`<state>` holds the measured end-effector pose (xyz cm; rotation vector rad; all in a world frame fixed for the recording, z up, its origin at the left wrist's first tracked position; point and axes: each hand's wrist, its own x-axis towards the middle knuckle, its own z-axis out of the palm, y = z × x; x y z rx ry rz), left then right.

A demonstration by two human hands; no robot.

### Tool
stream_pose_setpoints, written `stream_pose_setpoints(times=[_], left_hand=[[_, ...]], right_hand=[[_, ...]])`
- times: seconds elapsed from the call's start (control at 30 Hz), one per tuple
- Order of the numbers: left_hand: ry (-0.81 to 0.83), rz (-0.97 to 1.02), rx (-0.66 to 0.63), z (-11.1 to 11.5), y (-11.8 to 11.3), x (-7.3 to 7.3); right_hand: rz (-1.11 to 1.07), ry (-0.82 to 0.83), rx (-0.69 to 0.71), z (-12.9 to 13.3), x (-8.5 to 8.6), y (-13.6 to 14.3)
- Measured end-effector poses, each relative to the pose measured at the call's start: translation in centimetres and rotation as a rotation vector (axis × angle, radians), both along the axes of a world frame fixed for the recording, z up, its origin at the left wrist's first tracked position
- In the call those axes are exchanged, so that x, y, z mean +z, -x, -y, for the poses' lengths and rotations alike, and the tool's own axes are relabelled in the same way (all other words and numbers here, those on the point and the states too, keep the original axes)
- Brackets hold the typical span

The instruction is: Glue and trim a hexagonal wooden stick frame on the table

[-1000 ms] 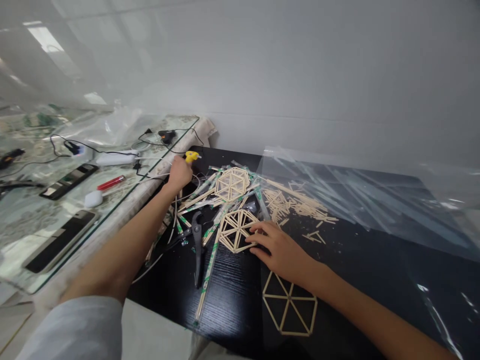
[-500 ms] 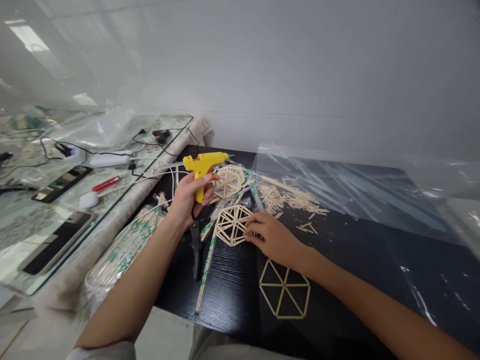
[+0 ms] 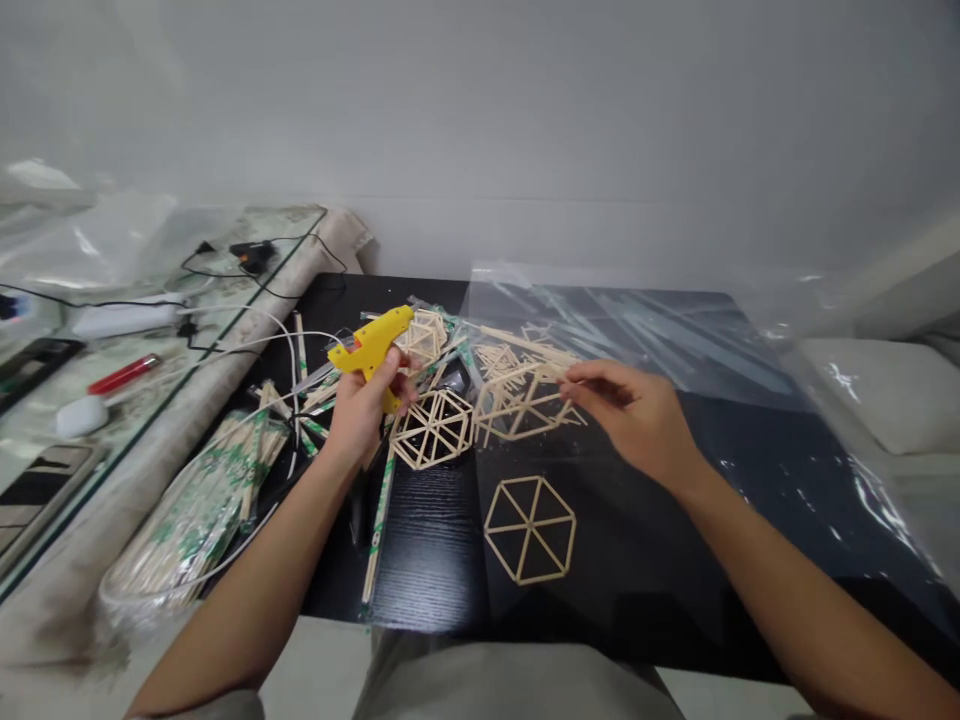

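Note:
My left hand [image 3: 367,405] is wrapped round the grip of a yellow hot glue gun [image 3: 379,338], its nozzle pointing up and away to the right. Between thumb and fingers, my right hand [image 3: 634,410] pinches the right edge of a hexagonal frame of wooden sticks [image 3: 517,408], tilted and raised above the table. Left of it lies a stack of similar hexagonal frames [image 3: 433,428]. Closer to me, a single flat stick hexagon with spokes [image 3: 531,524] rests on the clear sheet. Behind the glue gun another stick frame [image 3: 426,335] is partly hidden.
Loose short sticks [image 3: 506,362] are heaped at the back middle. A plastic bag of sticks [image 3: 184,510] lies at the left, crossed by a white cable. Clear plastic film [image 3: 675,350] covers the right side of the black table [image 3: 427,540]. A glass-topped surface [image 3: 217,290] holds cords and a red pen.
My right hand has lifted a stick hexagon off the stack and carried it right. The glue gun has tilted further upward in my left hand. The camera view has shifted.

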<state>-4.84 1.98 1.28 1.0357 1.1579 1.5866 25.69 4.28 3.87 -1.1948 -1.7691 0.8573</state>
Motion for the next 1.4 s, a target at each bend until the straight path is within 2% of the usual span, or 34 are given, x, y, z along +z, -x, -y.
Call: stream_pose_setpoints(times=[0.17,0.27,0.33,0.43,0.5,0.7,0.8,0.9,0.97,1.07,1.17,1.23,1.4], left_hand=[[0.130,-0.215,-0.120,0.4,-0.8,-1.7],[0.135,-0.239,-0.118,0.3,-0.8,-2.1],[0.115,-0.230,-0.087,0.1,-0.7,-2.0],[0.091,-0.215,-0.034,0.0,-0.6,-1.8],[0.089,-0.212,-0.006,-0.1,-0.6,-1.7],[0.079,-0.173,-0.018,0.0,-0.3,-1.8],[0.099,-0.237,0.057,0.0,0.0,-1.8],[0.115,-0.290,0.104,-0.1,0.2,-1.8],[0.147,-0.303,0.103,-0.2,0.5,-1.7],[0.213,-0.324,0.069,-0.5,1.3,-1.6],[0.247,-0.440,0.069,-0.7,2.3,-1.6],[0.261,-0.595,0.100,-0.8,2.8,-1.7],[0.163,-0.940,0.243,-1.0,3.7,-2.3]], right_hand=[[-0.071,0.183,-0.146,0.1,-1.7,-4.8],[-0.128,0.282,-0.172,0.2,-2.7,-5.8],[-0.169,0.351,-0.168,0.0,-3.1,-5.5],[-0.223,0.413,-0.101,-0.4,-3.5,-3.6],[-0.232,0.433,-0.008,-0.9,-3.6,-1.5],[-0.348,0.440,0.261,-2.8,-3.6,5.3],[-0.360,0.487,0.312,-3.3,-3.9,7.4],[-0.344,0.505,0.314,-3.0,-4.3,8.0],[-0.264,0.442,0.285,-2.3,-4.3,7.4],[-0.005,0.235,0.293,-0.3,-3.7,5.0],[0.316,0.092,0.529,2.3,-2.8,1.6],[0.462,0.098,0.620,4.2,-2.7,-0.4],[0.700,0.135,0.635,7.7,-4.1,-2.5]])
